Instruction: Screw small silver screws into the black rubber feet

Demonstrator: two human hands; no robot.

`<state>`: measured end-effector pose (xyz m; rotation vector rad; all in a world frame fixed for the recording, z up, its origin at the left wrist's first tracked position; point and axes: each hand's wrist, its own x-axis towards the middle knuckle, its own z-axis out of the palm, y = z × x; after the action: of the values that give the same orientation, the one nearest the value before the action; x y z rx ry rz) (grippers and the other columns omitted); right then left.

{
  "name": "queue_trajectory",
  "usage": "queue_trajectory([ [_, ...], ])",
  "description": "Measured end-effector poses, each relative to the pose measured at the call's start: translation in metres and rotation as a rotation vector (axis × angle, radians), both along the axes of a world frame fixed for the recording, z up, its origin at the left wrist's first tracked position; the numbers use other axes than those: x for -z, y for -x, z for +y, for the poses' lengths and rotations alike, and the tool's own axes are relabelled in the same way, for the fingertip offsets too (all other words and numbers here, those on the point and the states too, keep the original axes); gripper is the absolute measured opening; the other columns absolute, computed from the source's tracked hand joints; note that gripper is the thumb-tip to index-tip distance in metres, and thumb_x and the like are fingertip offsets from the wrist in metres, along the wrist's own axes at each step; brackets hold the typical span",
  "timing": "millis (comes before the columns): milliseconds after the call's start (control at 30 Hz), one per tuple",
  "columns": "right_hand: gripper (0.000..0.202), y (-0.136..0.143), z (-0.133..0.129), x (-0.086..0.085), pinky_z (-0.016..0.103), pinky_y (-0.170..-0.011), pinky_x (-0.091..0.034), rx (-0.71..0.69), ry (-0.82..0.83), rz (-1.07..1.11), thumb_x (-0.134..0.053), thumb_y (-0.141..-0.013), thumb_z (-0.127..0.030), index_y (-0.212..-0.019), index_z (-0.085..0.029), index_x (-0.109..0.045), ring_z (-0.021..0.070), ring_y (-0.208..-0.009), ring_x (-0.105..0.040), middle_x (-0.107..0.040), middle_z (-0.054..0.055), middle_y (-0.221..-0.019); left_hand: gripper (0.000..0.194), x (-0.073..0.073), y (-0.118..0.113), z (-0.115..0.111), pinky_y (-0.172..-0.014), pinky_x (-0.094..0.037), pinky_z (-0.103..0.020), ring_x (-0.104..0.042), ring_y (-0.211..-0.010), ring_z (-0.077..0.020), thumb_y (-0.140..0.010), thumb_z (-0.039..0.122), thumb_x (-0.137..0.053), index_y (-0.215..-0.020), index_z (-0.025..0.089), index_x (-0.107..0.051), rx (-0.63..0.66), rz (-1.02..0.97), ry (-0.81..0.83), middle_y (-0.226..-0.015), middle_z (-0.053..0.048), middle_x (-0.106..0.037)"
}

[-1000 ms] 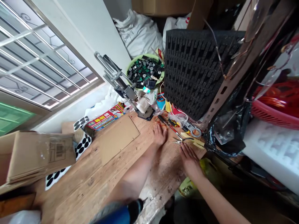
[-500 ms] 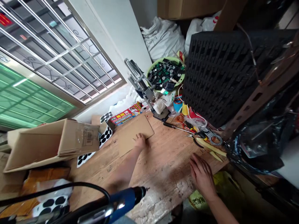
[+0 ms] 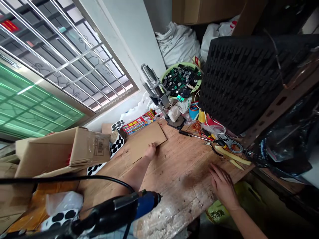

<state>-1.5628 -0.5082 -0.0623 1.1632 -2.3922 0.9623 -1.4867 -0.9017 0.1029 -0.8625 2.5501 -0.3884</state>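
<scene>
A flat brown cardboard sheet (image 3: 143,141) lies on the wooden workbench. At its near right edge is my left hand (image 3: 150,151), its fingers curled together on the sheet; the fingertips are small and partly hidden. My right hand (image 3: 223,186) rests at the bench's front right edge, fingers stretched out, holding nothing. A blue and black electric screwdriver (image 3: 147,204) with a cable hangs in the foreground, in front of my left forearm.
Behind the sheet stand a small lever press (image 3: 159,96) and a green basket (image 3: 200,83) of small dark parts. Pliers (image 3: 216,147) and other tools lie to the right, beneath a black slotted panel (image 3: 239,79). An open carton (image 3: 87,149) sits left.
The view has shifted slightly. My left hand's fingers, spread on the cardboard before, are now drawn in, and the sheet sits slightly further left relative to the press. My right hand stays open.
</scene>
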Motion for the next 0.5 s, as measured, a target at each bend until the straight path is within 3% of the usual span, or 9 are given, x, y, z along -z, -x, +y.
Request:
queue_trajectory([
  [100, 0.036, -0.001, 0.0, 0.0, 0.046, -0.103, -0.046, 0.003, -0.004, 0.0, -0.044, -0.092, -0.016, -0.125, -0.013, -0.06, 0.0275, -0.123, -0.054, -0.057, 0.012, -0.14, 0.04, -0.04, -0.008, -0.021, -0.099, -0.049, -0.05, -0.056, -0.12, -0.0274, -0.097, 0.032, -0.056, -0.133, 0.016, -0.052, 0.002, 0.127, 0.15, -0.135, -0.013, -0.054],
  [200, 0.037, -0.001, -0.001, 0.0, 0.046, -0.103, -0.046, 0.011, -0.002, -0.003, -0.046, -0.091, -0.016, -0.125, -0.013, -0.06, 0.0276, -0.124, -0.054, -0.057, 0.012, -0.14, 0.053, -0.087, -0.016, -0.054, -0.11, -0.037, -0.051, -0.038, -0.137, -0.033, -0.099, 0.018, -0.038, -0.152, 0.015, -0.029, -0.003, 0.238, 0.276, -0.151, -0.02, -0.036],
  [267, 0.037, -0.001, -0.001, 0.001, 0.046, -0.103, -0.046, 0.023, 0.011, -0.003, -0.047, -0.09, -0.016, -0.124, -0.014, -0.061, 0.0275, -0.123, -0.055, -0.058, 0.011, -0.139, 0.061, -0.106, -0.024, -0.071, -0.11, -0.036, -0.05, -0.036, -0.139, -0.0343, -0.097, 0.013, -0.034, -0.155, 0.013, -0.019, -0.033, 0.267, 0.313, -0.153, -0.022, -0.032],
  [300, 0.036, -0.001, -0.002, 0.002, 0.046, -0.103, -0.046, 0.028, 0.02, -0.002, -0.048, -0.09, -0.015, -0.124, -0.014, -0.062, 0.0272, -0.123, -0.056, -0.058, 0.011, -0.138, 0.063, -0.109, -0.029, -0.076, -0.108, -0.038, -0.05, -0.038, -0.138, -0.0352, -0.095, 0.014, -0.036, -0.155, 0.011, -0.017, -0.057, 0.27, 0.32, -0.153, -0.024, -0.033],
  [367, 0.036, -0.001, -0.003, 0.002, 0.045, -0.102, -0.046, 0.036, 0.038, 0.0, -0.048, -0.09, -0.015, -0.123, -0.015, -0.062, 0.0264, -0.122, -0.057, -0.06, 0.01, -0.137, 0.067, -0.1, -0.041, -0.076, -0.108, -0.039, -0.051, -0.038, -0.138, -0.0364, -0.092, 0.016, -0.041, -0.154, 0.006, -0.018, -0.092, 0.262, 0.312, -0.153, -0.027, -0.032],
  [433, 0.035, -0.001, -0.004, 0.0, 0.044, -0.101, -0.046, 0.046, 0.05, -0.002, -0.048, -0.09, -0.014, -0.121, -0.016, -0.064, 0.0255, -0.121, -0.058, -0.061, 0.009, -0.136, 0.071, -0.076, -0.052, -0.068, -0.112, -0.035, -0.049, -0.032, -0.143, -0.0342, -0.089, 0.017, -0.046, -0.154, 0.009, -0.021, -0.082, 0.23, 0.266, -0.157, -0.024, -0.029],
  [500, 0.035, -0.002, -0.005, -0.004, 0.043, -0.101, -0.047, 0.061, 0.045, -0.005, -0.048, -0.089, -0.014, -0.12, -0.017, -0.064, 0.0248, -0.121, -0.058, -0.061, 0.009, -0.136, 0.074, -0.049, -0.056, -0.059, -0.112, -0.035, -0.048, -0.031, -0.146, -0.0311, -0.087, 0.02, -0.05, -0.155, 0.018, -0.022, -0.042, 0.173, 0.189, -0.161, -0.017, -0.028],
])
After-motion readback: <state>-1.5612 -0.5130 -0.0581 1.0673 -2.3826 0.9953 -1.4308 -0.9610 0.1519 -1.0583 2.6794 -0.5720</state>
